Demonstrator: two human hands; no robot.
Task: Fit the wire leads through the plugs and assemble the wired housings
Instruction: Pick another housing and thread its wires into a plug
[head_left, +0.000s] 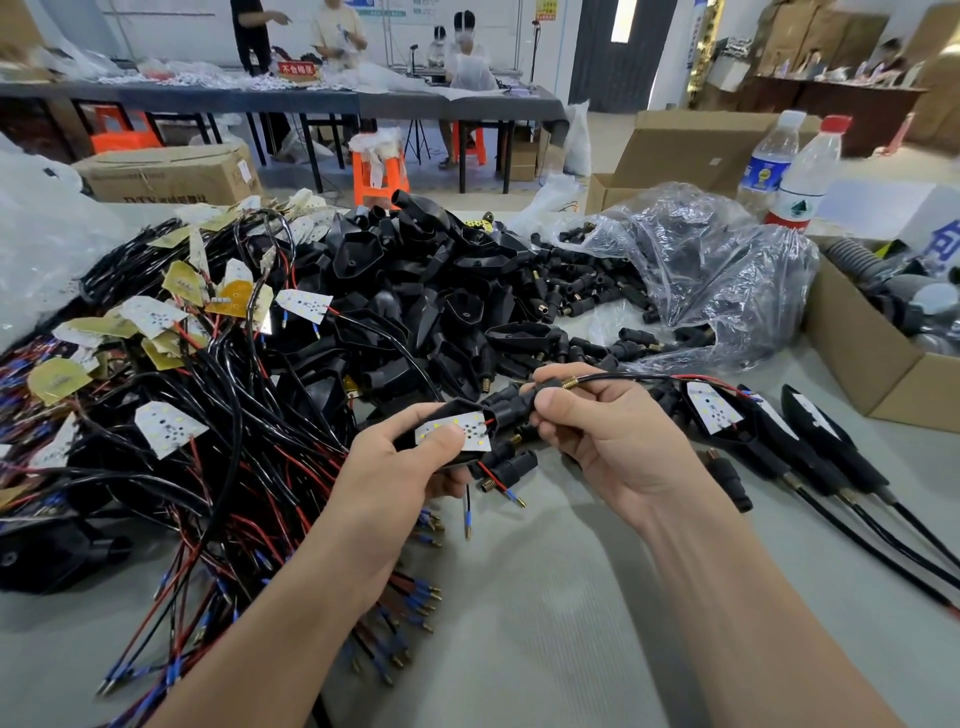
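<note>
Over the middle of the grey surface (545, 597), the left hand (400, 467) gripped a black housing (465, 405), its thumb clamped down on the white LED board (460, 428) seated inside. Right beside it, the right hand (613, 441) had its fingers (565, 408) pinched round a black plug (511, 408) butted against the housing's neck, and a brass spring (569, 383) poked out past the knuckles with a black cable (623, 376) trailing off to the right. Red and black leads (498, 483) with blue-sleeved tips dangled just below the housing. Behind the hands sat a heap of empty housings (415, 291); to the left sprawled a tangle of wired boards (208, 415), and loose plugs (587, 291) spilled from a clear plastic bag (727, 270). Finished assemblies (810, 431) lay side by side on the right, near a cardboard box (857, 353).
</note>
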